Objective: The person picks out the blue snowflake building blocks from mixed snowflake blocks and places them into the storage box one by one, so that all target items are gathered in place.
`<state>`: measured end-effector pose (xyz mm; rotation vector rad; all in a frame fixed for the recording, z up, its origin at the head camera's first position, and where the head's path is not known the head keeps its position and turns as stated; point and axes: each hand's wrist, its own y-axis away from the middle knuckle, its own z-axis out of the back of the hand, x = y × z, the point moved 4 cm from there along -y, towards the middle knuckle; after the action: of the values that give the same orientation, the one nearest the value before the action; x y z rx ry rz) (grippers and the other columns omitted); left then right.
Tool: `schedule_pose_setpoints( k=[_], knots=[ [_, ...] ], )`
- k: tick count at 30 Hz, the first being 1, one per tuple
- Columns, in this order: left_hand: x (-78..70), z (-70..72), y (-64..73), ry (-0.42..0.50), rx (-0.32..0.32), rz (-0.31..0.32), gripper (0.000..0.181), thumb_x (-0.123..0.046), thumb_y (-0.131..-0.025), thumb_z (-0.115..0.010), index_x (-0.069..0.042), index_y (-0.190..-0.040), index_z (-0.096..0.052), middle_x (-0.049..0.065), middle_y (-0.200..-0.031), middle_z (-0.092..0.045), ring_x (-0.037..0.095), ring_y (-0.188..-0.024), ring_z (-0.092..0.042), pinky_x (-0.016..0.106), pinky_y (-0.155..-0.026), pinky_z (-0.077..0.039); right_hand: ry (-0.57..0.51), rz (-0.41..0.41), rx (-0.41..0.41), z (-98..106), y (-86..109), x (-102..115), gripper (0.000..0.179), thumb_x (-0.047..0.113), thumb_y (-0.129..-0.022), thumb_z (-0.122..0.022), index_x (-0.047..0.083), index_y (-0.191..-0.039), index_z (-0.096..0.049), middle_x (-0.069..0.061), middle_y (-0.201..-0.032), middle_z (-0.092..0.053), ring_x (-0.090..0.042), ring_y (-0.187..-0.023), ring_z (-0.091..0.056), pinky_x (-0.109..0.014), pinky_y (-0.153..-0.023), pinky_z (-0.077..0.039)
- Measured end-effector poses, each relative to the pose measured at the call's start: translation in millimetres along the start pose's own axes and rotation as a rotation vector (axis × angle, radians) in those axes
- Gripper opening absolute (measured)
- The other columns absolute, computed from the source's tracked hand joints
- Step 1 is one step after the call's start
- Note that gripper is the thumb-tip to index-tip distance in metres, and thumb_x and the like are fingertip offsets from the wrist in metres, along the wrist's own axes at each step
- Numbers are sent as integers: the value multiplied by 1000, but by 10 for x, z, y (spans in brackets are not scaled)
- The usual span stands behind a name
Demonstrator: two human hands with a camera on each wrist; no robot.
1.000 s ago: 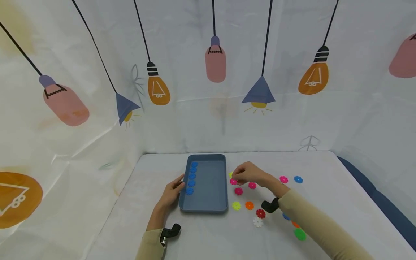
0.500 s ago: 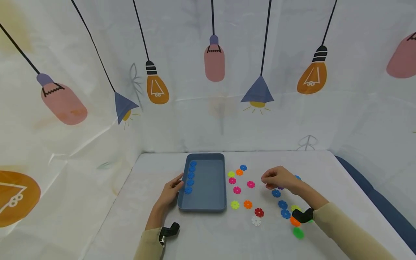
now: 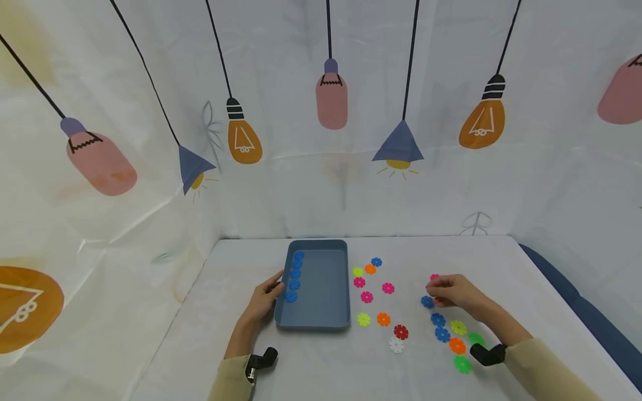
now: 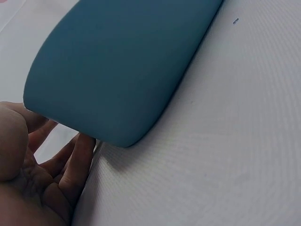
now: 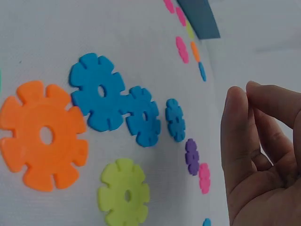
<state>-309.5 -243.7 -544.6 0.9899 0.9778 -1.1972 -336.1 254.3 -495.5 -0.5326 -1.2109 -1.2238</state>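
My left hand [image 3: 266, 298] holds the left rim of a blue-grey tray [image 3: 313, 326]; in the left wrist view its fingers [image 4: 77, 165] meet the tray's wall [image 4: 108, 80]. Several blue flower-shaped discs [image 3: 295, 273] form a column along the tray's left side. My right hand [image 3: 458, 292] hovers over the scattered discs at the right, beside a blue disc [image 3: 427, 302]. Thumb and index fingertips come close together in the right wrist view, with nothing visible between them. A purple disc [image 5: 192, 157] and a pink disc [image 5: 204, 178] lie near that hand.
Pink, yellow, orange, red and white discs [image 3: 383, 319] lie between the tray and my right arm. Green discs [image 3: 462, 365], an orange disc [image 3: 457, 346] and more blue ones [image 3: 438, 319] lie nearer the right wrist. A lamp-printed curtain [image 3: 301, 189] stands behind the table.
My right hand has moved from the pink discs beside the tray to the right, over the blue discs. A blue and an orange disc it covered now show. The left hand stays at the tray.
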Motion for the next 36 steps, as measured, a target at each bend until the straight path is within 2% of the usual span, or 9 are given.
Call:
schedule_pose_setpoints(
  k=[5,13,20,26,27,36],
  knots=[
    [-17,-15,-5,-4,6,0,47,-24,-99,-59,-20,-145,-49,16,-126,-56,26,-107,-52,39,-83,-46,8,-72,-67,25,32,-186,39,24,-91,-70,-6,-114,-63,-11,-92,-65,-24,-80,-61,-29,-72,-53],
    [-34,-19,-26,12,8,10,48,-24,-99,-59,-21,-145,-48,14,-128,-55,26,-112,-52,42,-89,-46,19,-94,-104,35,51,-296,35,20,-93,-68,-5,-116,-62,-11,-81,-61,-24,-72,-58,-30,-65,-51],
    [-84,3,-19,4,15,-35,49,-20,-99,-58,-13,-147,-46,19,-127,-56,27,-109,-53,45,-89,-45,24,-73,-110,18,10,-350,37,20,-92,-69,-3,-119,-63,-10,-79,-61,-24,-71,-59,-31,-65,-53],
    [-77,20,-41,-1,16,-49,49,-21,-99,-60,-13,-146,-47,17,-125,-57,25,-108,-54,42,-88,-46,51,-9,-72,-3,-19,-355,39,18,-90,-70,-4,-121,-62,-10,-78,-61,-25,-70,-58,-31,-63,-52],
    [-119,23,-17,2,17,-42,49,-20,-99,-60,-13,-146,-47,17,-125,-57,26,-109,-53,43,-89,-46,55,0,-64,-7,-24,-352,39,18,-90,-71,-4,-121,-63,-10,-78,-61,-25,-70,-58,-31,-63,-52],
    [-5,17,-2,-17,13,-35,48,-21,-99,-59,-13,-145,-48,17,-123,-57,26,-106,-51,41,-86,-45,117,10,-68,-70,-35,-375,38,17,-85,-76,-1,-117,-67,-10,-73,-61,-24,-62,-56,-27,-56,-48]
  ],
)
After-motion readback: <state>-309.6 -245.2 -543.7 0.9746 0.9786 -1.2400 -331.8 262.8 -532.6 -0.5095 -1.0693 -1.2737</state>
